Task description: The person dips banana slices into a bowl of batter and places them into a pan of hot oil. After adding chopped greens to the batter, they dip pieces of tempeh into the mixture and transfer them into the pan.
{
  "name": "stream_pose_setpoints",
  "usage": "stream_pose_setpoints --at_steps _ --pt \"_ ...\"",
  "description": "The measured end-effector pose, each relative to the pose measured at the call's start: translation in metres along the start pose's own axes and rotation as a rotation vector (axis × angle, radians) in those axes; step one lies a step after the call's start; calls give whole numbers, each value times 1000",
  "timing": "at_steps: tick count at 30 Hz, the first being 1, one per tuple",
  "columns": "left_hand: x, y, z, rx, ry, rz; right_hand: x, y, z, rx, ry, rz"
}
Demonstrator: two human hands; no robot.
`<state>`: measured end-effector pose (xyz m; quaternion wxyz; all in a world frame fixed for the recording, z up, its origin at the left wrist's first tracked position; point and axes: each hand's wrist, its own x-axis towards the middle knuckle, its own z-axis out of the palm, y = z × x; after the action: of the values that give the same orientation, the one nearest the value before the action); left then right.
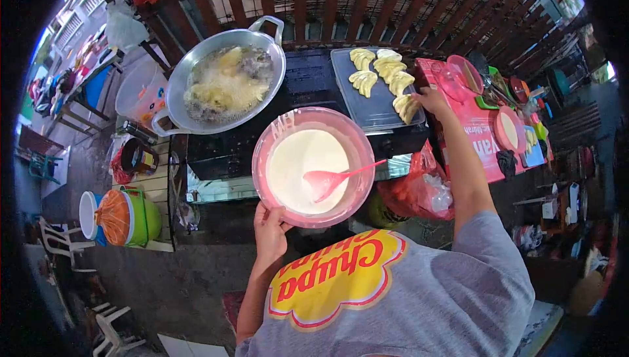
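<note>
My left hand grips the near rim of a pink bowl of pale batter, with a pink ladle lying in it. My right hand reaches to the right edge of a dark tray, its fingers closed on a sliced, fanned yellow piece. Several other fanned pieces lie on the tray. Left of the tray, a large metal wok holds bubbling oil with battered pieces frying in it.
Beside the tray on the right stands a pink box bearing baskets and utensils. A red plastic bag hangs below it. Left of the stove are a clear tub and a green bucket. A slatted wooden fence rises behind.
</note>
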<state>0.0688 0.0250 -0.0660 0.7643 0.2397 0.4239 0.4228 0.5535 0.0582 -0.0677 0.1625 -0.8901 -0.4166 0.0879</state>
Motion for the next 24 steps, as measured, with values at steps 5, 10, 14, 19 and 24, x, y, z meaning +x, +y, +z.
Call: stream_pose_setpoints --at_steps 5,10,14,19,24 --pt "-3 -4 2 -3 25 2 12 15 -2 149 -77 17" --pt "-4 -5 1 2 50 6 -19 -41 -41 242 -133 -140" --pt "1 -10 -3 10 37 11 -67 -114 -75 168 -8 -373" --pt "1 -12 -2 -7 45 14 -122 -191 -51 539 -365 -502" --pt "-1 -11 -1 -87 35 34 -153 -215 27 755 -667 -418"
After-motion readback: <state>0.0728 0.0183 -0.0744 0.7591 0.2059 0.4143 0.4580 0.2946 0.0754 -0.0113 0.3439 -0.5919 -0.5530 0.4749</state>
